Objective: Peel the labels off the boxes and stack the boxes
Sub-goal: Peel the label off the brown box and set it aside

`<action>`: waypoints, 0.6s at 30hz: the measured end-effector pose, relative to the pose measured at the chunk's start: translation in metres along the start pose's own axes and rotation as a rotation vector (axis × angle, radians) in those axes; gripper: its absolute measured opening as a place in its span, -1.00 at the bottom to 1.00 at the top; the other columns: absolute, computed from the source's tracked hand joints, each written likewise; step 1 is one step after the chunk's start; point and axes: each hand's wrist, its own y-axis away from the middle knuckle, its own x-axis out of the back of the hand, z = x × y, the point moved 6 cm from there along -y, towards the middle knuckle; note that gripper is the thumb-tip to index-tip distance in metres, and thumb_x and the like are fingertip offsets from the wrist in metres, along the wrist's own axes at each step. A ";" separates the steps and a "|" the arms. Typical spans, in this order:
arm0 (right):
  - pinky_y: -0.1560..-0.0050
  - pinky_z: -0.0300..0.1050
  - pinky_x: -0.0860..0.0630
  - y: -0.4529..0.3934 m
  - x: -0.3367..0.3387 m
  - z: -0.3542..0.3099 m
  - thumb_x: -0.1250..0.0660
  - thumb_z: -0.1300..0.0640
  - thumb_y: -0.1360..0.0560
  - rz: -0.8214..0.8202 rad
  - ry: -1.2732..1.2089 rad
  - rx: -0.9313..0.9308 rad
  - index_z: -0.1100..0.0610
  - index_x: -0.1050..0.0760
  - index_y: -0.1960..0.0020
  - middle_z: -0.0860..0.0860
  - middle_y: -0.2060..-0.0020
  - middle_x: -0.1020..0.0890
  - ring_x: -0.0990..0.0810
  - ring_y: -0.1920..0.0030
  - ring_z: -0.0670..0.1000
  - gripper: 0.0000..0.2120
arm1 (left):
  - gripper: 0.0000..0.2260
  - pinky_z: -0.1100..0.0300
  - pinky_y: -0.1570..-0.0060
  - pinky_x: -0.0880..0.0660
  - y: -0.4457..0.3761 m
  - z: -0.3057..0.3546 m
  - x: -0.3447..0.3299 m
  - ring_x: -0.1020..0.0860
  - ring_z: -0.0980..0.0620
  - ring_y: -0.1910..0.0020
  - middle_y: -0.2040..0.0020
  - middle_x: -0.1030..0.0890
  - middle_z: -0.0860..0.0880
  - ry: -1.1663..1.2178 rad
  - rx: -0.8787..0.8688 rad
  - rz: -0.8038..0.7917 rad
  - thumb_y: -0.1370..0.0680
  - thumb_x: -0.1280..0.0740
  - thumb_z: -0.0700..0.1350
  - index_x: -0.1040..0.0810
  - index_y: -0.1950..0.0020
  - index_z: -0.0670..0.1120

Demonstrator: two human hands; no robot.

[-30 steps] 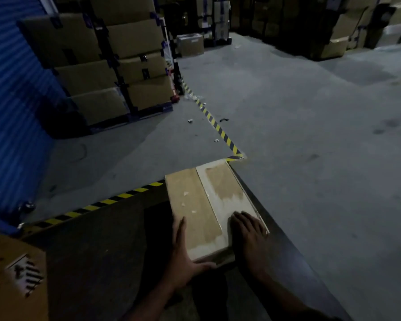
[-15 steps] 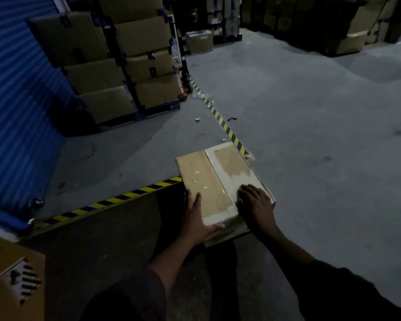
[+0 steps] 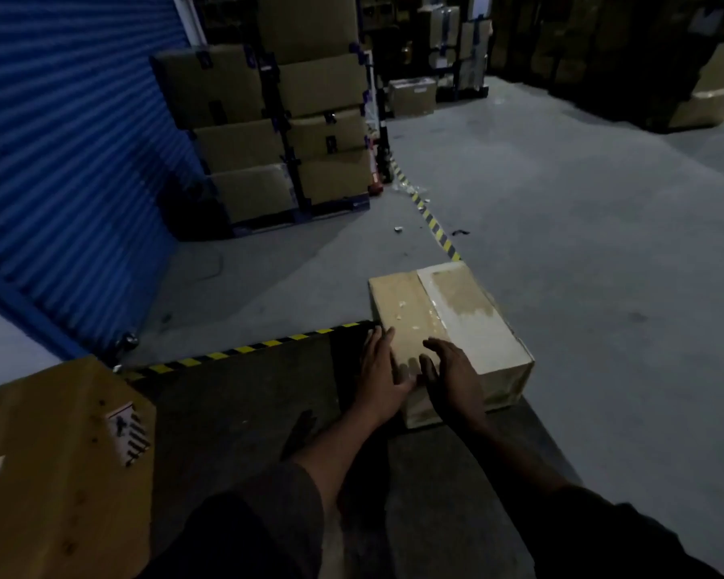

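Note:
A cardboard box [image 3: 469, 323] lies flat on the floor ahead of me, its top showing a pale patch of torn label residue on the right half. My left hand [image 3: 379, 376] rests with straight fingers on the box's near left corner. My right hand [image 3: 452, 376] lies flat beside it on the near edge of the top. Neither hand grips anything. A second cardboard box [image 3: 47, 470] stands at the lower left, with a printed label [image 3: 128, 432] on its upper face.
Yellow-black hazard tape [image 3: 243, 351] marks the floor edge left of the box, and another strip [image 3: 433, 223] runs away behind it. Stacked cartons on a pallet [image 3: 276, 131] stand at the back left beside a blue shutter [image 3: 68, 160]. Grey concrete floor [image 3: 602, 244] spreads to the right.
My right hand slid left across the box top and now sits next to my left hand. The view shifted, so the box appears further right and the labelled box at lower left looms larger.

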 end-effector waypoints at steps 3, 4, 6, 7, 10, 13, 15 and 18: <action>-0.12 -0.08 -0.47 0.015 -0.005 -0.036 -0.28 0.07 -0.58 -0.011 -0.057 0.033 0.10 -0.49 -0.30 0.05 -0.23 -0.58 -0.55 -0.18 0.08 -0.68 | -0.29 0.14 -0.53 0.00 0.027 -0.009 0.034 0.04 0.04 -0.58 -0.60 -0.06 -0.05 0.011 0.008 0.084 -0.52 -0.40 -0.01 -0.12 -0.57 -0.06; -0.10 -0.08 -0.48 0.022 -0.010 -0.051 -0.28 0.08 -0.57 -0.020 -0.076 0.054 0.11 -0.49 -0.30 0.06 -0.21 -0.59 -0.56 -0.17 0.09 -0.69 | -0.31 0.16 -0.53 -0.01 0.038 -0.014 0.049 0.02 0.05 -0.58 -0.59 -0.08 -0.03 0.026 0.016 0.122 -0.53 -0.38 0.01 -0.13 -0.57 -0.05; -0.08 -0.07 -0.49 0.035 -0.020 -0.081 -0.30 0.08 -0.56 -0.029 -0.096 0.112 0.12 -0.49 -0.30 0.08 -0.18 -0.61 -0.59 -0.15 0.10 -0.67 | -0.37 0.18 -0.51 -0.04 0.063 -0.023 0.079 -0.02 0.07 -0.57 -0.58 -0.12 -0.01 0.059 0.035 0.195 -0.56 -0.34 0.05 -0.17 -0.56 -0.03; -0.09 -0.08 -0.49 0.043 -0.026 -0.097 -0.31 0.07 -0.56 -0.039 -0.108 0.138 0.12 -0.49 -0.31 0.07 -0.18 -0.62 -0.59 -0.15 0.09 -0.66 | -0.39 0.16 -0.51 -0.07 0.076 -0.030 0.095 -0.05 0.07 -0.57 -0.58 -0.14 -0.01 0.063 0.041 0.233 -0.56 -0.33 0.05 -0.19 -0.55 -0.02; -0.13 -0.13 -0.48 0.065 -0.046 -0.153 -0.30 0.00 -0.56 -0.059 -0.184 0.194 0.12 -0.49 -0.31 0.06 -0.18 -0.62 -0.59 -0.16 0.04 -0.63 | -0.44 0.09 -0.49 -0.19 0.114 -0.056 0.146 -0.18 0.06 -0.53 -0.53 -0.26 -0.03 0.060 0.057 0.343 -0.55 -0.35 0.03 -0.27 -0.51 -0.03; -0.13 -0.04 -0.54 0.089 -0.073 -0.212 -0.24 -0.06 -0.57 -0.132 -0.265 0.253 0.08 -0.46 -0.32 0.01 -0.19 -0.61 -0.59 -0.15 0.00 -0.62 | -0.47 0.10 -0.45 -0.26 0.148 -0.083 0.197 -0.26 0.07 -0.48 -0.49 -0.33 -0.01 0.052 0.097 0.424 -0.55 -0.34 0.02 -0.30 -0.49 -0.01; -0.12 -0.02 -0.55 0.107 -0.094 -0.253 -0.23 -0.06 -0.58 -0.177 -0.301 0.299 0.07 -0.46 -0.31 0.00 -0.19 -0.61 -0.60 -0.15 -0.01 -0.63 | -0.49 0.10 -0.44 -0.27 0.172 -0.104 0.232 -0.27 0.07 -0.47 -0.48 -0.34 0.01 0.052 0.126 0.466 -0.57 -0.32 0.02 -0.29 -0.49 0.01; -0.10 0.00 -0.56 0.133 -0.123 -0.306 -0.23 -0.07 -0.58 -0.241 -0.356 0.307 0.09 -0.47 -0.30 0.02 -0.17 -0.62 -0.60 -0.14 -0.01 -0.63 | -0.52 0.11 -0.40 -0.31 0.209 -0.137 0.279 -0.31 0.07 -0.44 -0.45 -0.38 0.02 0.017 0.164 0.534 -0.57 -0.32 0.04 -0.30 -0.46 0.03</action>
